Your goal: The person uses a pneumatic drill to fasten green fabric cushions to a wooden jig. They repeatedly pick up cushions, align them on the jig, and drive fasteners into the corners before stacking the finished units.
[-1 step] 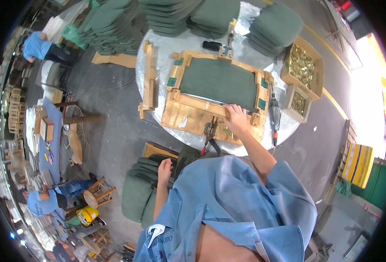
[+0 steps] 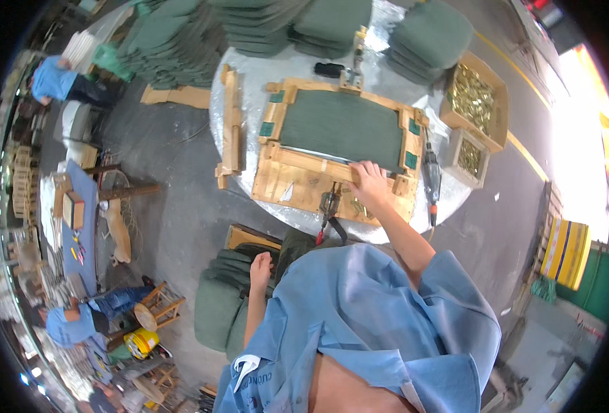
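Note:
On the round table, a wooden frame jig [image 2: 287, 111] surrounds a dark green padded panel [image 2: 342, 124]. My right hand [image 2: 370, 184] has its fingers curled over the wooden bar [image 2: 311, 161] along the jig's near side, towards its right end. Just left of that hand, a toggle clamp [image 2: 328, 205] with a red handle tip is fixed to the jig's board. My left hand [image 2: 261, 270] hangs low by my body, above stacked green cushions [image 2: 216, 311]. Its fingers are closed, and whatever may be inside them is hidden.
A power screwdriver [image 2: 431, 175] lies right of the jig, near two boxes of brass-coloured hardware [image 2: 471, 103]. Green cushion stacks [image 2: 430, 41] line the table's far side. A wooden rail [image 2: 231, 124] lies at left. People in blue shirts [image 2: 69, 325] are farther left.
The whole view has shifted very slightly. Both hands keep their places, the right on the wooden bar and the left above the cushions.

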Demonstrator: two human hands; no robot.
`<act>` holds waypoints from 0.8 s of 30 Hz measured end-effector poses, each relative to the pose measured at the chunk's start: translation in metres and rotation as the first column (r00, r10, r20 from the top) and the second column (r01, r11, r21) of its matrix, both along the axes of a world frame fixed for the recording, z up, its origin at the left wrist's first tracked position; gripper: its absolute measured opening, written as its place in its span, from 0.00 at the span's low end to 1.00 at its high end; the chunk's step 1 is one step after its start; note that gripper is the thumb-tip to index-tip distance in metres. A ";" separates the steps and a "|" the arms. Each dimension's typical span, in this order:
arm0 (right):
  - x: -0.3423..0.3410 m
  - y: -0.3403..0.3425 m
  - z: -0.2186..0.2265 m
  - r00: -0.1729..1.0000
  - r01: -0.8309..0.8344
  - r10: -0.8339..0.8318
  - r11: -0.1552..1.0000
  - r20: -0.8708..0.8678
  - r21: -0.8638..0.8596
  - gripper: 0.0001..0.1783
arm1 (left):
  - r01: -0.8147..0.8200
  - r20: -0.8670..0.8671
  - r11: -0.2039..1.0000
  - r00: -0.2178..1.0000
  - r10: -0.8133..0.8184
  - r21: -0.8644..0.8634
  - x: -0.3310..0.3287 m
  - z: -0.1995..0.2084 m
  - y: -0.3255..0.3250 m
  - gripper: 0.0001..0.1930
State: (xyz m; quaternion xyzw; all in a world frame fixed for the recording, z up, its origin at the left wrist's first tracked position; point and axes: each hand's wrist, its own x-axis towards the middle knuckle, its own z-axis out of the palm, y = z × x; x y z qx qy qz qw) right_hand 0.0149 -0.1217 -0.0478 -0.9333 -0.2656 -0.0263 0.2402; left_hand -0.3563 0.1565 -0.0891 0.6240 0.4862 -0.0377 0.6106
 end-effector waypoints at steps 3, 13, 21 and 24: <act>0.002 0.003 0.010 0.996 0.070 -0.070 0.998 0.064 0.001 0.28 | 0.225 -0.087 0.961 0.973 -0.213 0.158 -0.022 -0.032 0.009 0.18; 0.030 -0.001 -0.020 0.990 -0.082 0.075 0.995 0.120 0.055 0.14 | 0.439 -0.023 0.468 0.748 -0.664 0.767 0.221 0.054 -0.020 0.15; 0.033 0.014 -0.004 0.948 -0.143 0.110 0.986 0.300 0.089 0.18 | 0.560 -0.470 -0.288 0.211 -0.857 0.776 0.407 0.079 -0.027 0.62; 0.036 0.016 -0.002 0.966 -0.141 0.131 0.990 0.224 0.029 0.16 | 0.469 -0.302 -0.210 0.131 -0.944 0.858 0.424 0.045 -0.009 0.74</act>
